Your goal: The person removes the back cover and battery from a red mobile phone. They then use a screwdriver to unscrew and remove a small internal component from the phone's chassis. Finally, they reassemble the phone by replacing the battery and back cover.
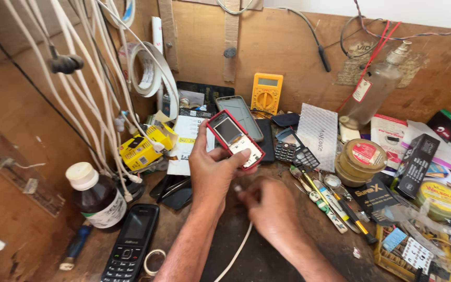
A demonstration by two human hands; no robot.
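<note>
While the left hand point(212, 169) is clamped around the red phone point(234, 139), lifted over the bench point(257, 256), the right hand point(270, 209) just below pinches the white cable point(236, 253), its plug not yet in the phone.

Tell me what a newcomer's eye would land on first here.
First, the red-edged phone held up in the left hand at centre, with the right hand pinching a white cable end just below it. Next, the yellow multimeter against the back board and the brown bottle at lower left.
</note>
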